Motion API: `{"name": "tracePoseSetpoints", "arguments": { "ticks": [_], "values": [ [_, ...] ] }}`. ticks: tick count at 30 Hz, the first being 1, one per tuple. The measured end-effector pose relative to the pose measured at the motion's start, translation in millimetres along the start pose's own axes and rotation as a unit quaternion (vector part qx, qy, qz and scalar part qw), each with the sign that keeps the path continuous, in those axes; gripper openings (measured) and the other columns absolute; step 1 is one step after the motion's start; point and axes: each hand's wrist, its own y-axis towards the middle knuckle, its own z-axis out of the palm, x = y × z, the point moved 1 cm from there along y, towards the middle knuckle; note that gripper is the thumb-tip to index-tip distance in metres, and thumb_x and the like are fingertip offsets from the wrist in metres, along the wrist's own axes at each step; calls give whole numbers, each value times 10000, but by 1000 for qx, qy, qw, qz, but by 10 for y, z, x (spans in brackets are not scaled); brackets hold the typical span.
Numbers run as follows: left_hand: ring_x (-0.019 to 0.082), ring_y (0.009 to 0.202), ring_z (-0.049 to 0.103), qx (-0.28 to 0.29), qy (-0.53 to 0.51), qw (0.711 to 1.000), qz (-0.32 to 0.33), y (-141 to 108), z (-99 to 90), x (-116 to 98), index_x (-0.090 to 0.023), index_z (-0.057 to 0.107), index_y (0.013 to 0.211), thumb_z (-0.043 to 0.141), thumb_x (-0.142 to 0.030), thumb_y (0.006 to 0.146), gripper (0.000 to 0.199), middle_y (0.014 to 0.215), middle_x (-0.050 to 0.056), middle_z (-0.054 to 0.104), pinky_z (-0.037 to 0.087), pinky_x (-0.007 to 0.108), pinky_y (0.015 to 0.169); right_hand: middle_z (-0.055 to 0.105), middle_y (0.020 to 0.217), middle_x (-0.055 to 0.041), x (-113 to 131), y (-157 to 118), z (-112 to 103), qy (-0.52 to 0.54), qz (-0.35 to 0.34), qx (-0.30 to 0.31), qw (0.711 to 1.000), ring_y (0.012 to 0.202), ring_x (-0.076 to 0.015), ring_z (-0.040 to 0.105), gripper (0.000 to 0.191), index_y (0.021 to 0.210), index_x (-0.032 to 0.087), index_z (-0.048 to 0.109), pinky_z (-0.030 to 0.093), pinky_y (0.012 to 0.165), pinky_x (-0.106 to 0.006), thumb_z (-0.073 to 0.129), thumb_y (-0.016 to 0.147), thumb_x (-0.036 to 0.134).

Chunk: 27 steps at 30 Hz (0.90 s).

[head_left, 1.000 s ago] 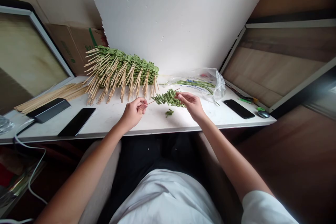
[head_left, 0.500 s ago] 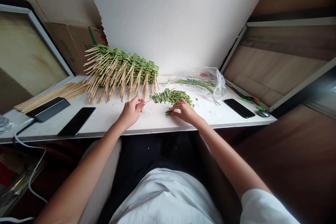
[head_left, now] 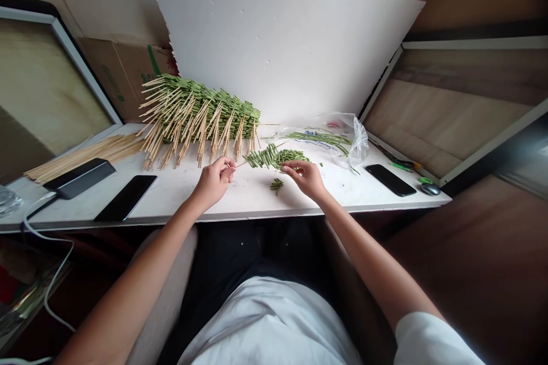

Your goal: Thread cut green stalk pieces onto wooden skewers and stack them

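Observation:
My left hand [head_left: 214, 180] is closed on the near end of a thin wooden skewer [head_left: 240, 164]. Several short green stalk pieces [head_left: 262, 157] are threaded side by side along that skewer. Close to its right end, my right hand [head_left: 305, 177] has thumb and fingertips pressed together; whatever is between them is too small to make out. Behind the right hand lies a pile of cut green pieces [head_left: 293, 155]. A small separate cluster of pieces [head_left: 276, 185] rests on the white table [head_left: 252, 197], left of and below the right hand.
Stacked filled skewers [head_left: 205, 108] stand at the back left, with bare skewers [head_left: 89, 154] beside them. Two phones [head_left: 126, 198] [head_left: 390, 180] and a black device [head_left: 79, 177] lie on the table. A plastic bag [head_left: 358, 142] with long stalks is at the back right.
My right hand has lifted off the small cluster and moved slightly up and right, toward the pile and the skewer's end. My left hand has stayed nearly still, holding the skewer.

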Motion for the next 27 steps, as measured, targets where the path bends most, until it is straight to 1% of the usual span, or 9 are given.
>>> {"name": "tracePoseSetpoints", "arguments": {
  "ticks": [2, 4, 5, 7, 10, 14, 18, 23, 27],
  "values": [
    [155, 599, 574, -1, -3, 1000, 3, -1, 4, -9, -209, 614, 999, 546, -353, 1014, 160, 670, -19, 613, 428, 262, 630, 840, 976, -50, 46, 32, -23, 120, 58, -36, 990, 863, -232, 746, 409, 1015, 267, 869, 597, 795, -383, 929, 748, 572],
    [156, 600, 577, 2, -8, 1000, 1, -8, 14, -20, -211, 611, 997, 546, -361, 1015, 164, 672, -17, 612, 433, 264, 630, 826, 899, -19, 109, 57, -44, 215, 96, -58, 970, 852, -210, 756, 454, 987, 264, 858, 598, 769, -343, 977, 665, 562],
    [157, 597, 577, 6, -10, 1000, 0, -13, 21, -25, -211, 610, 998, 548, -364, 1014, 166, 670, -17, 608, 435, 266, 629, 821, 884, -11, 144, 63, -52, 246, 108, -64, 961, 870, -209, 766, 457, 967, 264, 851, 598, 761, -329, 986, 647, 561],
    [161, 599, 581, 14, -15, 1000, -3, -25, 36, -33, -210, 610, 1000, 554, -372, 1011, 172, 670, -16, 604, 440, 271, 631, 828, 924, -22, 215, 63, -61, 284, 119, -68, 949, 956, -225, 791, 448, 948, 263, 834, 599, 757, -312, 978, 658, 572],
    [170, 619, 596, 27, -24, 999, -3, -41, 58, -35, -207, 616, 1001, 552, -382, 1011, 186, 680, -8, 610, 447, 279, 642, 844, 1040, -59, 294, 41, -58, 297, 117, -62, 946, 1076, -264, 802, 433, 959, 260, 822, 603, 763, -313, 954, 702, 583],
    [172, 615, 584, 34, -29, 999, -5, -56, 85, -21, -209, 628, 1004, 557, -385, 1010, 190, 688, 1, 616, 440, 283, 632, 851, 1084, -67, 328, 18, -43, 304, 118, -77, 942, 1122, -292, 800, 450, 995, 268, 824, 615, 771, -332, 980, 675, 543],
    [174, 625, 596, 41, -27, 999, -3, -66, 98, -28, -209, 629, 1006, 563, -374, 1009, 178, 688, 4, 622, 449, 282, 635, 853, 1068, -56, 329, 16, -30, 315, 111, -80, 939, 1118, -284, 802, 437, 1008, 273, 830, 618, 765, -329, 978, 683, 524],
    [172, 602, 586, 44, -18, 999, -7, -75, 94, -70, -210, 635, 992, 565, -353, 1004, 159, 663, -4, 618, 449, 278, 620, 852, 1026, -55, 307, 13, -8, 287, 105, -77, 949, 1092, -276, 805, 396, 973, 271, 829, 613, 768, -330, 938, 731, 566],
    [167, 597, 577, 48, -18, 999, -5, -83, 102, -80, -205, 636, 1000, 565, -344, 1006, 156, 674, -2, 630, 454, 277, 618, 854, 1001, -55, 298, 7, 6, 297, 97, -78, 947, 1050, -259, 811, 351, 940, 264, 835, 604, 758, -315, 935, 754, 544]
  ]
}}
